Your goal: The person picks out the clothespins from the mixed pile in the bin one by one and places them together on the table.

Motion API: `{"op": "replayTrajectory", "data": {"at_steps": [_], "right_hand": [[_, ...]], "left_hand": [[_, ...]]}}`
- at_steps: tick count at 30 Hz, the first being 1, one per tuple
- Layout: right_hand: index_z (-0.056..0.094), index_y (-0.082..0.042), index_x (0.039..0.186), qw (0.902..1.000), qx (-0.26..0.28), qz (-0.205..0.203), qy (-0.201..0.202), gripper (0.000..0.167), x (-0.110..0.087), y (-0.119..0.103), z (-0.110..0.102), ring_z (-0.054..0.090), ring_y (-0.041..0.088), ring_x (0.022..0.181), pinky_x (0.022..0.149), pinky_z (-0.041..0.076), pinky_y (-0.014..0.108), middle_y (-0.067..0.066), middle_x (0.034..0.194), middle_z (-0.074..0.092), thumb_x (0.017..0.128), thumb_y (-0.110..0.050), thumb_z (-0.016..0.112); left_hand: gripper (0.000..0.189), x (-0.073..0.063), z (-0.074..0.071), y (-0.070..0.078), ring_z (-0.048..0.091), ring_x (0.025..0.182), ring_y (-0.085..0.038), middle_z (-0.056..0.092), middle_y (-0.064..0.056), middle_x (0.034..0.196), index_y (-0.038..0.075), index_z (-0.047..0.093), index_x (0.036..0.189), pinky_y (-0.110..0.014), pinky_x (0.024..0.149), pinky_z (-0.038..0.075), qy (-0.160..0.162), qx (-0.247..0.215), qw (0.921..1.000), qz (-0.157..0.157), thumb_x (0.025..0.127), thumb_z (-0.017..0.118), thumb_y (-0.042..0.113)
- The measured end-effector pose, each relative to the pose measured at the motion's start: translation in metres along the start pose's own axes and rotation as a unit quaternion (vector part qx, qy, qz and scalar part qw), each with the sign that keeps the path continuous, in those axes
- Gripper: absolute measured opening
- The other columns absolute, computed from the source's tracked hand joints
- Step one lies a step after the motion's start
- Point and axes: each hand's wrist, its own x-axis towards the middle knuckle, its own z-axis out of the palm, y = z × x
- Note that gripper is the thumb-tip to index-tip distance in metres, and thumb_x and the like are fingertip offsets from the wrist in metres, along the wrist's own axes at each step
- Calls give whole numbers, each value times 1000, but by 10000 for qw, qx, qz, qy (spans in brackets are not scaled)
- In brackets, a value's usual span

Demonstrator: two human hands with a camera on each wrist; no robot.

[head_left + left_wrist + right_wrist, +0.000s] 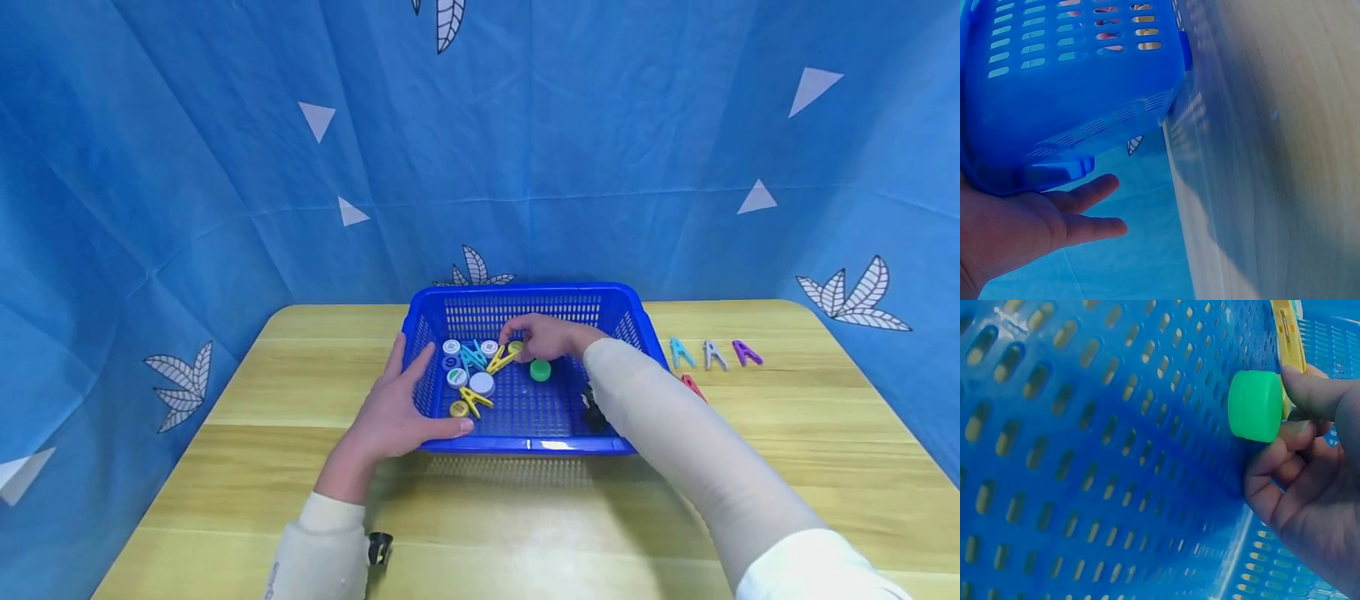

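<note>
My left hand [390, 414] lies at the near left corner of the blue plastic basket [525, 446], thumb over the rim and fingers extended along the left side. My right hand [547, 335] reaches inside with bent fingers around a yellow bottle cap [515, 347], close to a yellow clothespin [501, 360]. In the right wrist view, a green bottle cap [1255, 406] partly covers the yellow cap, so whether the fingers press on it is unclear. Also in the basket lie white caps [482, 384], a blue-green clothespin [474, 357] and another yellow clothespin [476, 401].
Right of the basket, on the wooden table [795, 442], lie a light blue clothespin [682, 353], a grey one [716, 355], a purple one [747, 352] and a red one [693, 387]. A blue patterned curtain [525, 150] hangs behind and along both sides.
</note>
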Motion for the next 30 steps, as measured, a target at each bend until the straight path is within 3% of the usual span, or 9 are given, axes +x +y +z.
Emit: {"op": "replayTrajectory", "data": {"at_steps": [3,11,23,30], "right_hand": [[64,-16,118,9999,21,59,-84,29,-3,-1,-2,51,22,79,70,42,33,9,108,55,94,0,63],[61,-13,121,9986,335,7,-404,31,-13,-4,-7,43,12,52,51,39,25,5,79,51,94,2,62],[62,-19,123,9983,380,157,-404,30,-19,-8,-15,43,15,56,53,39,28,9,95,57,97,-4,62],[61,-20,123,9977,596,69,-316,31,-25,-16,-25,40,16,56,52,39,30,8,87,55,98,-2,60]], "left_hand": [[128,0,1,0,11,147,-47,-11,-4,166,26,22,161,-69,104,30,-3,28,10000,-5,59,81,76],[128,0,2,1,11,147,-47,-11,-4,166,27,22,161,-69,104,30,-2,41,10000,23,58,82,75],[129,1,2,2,11,147,-48,-11,-3,166,26,22,161,-70,104,28,-14,1,10000,-39,57,81,77],[129,0,0,1,11,146,-49,-11,-4,166,25,22,161,-71,103,29,-4,9,10000,-69,58,80,77]]}}
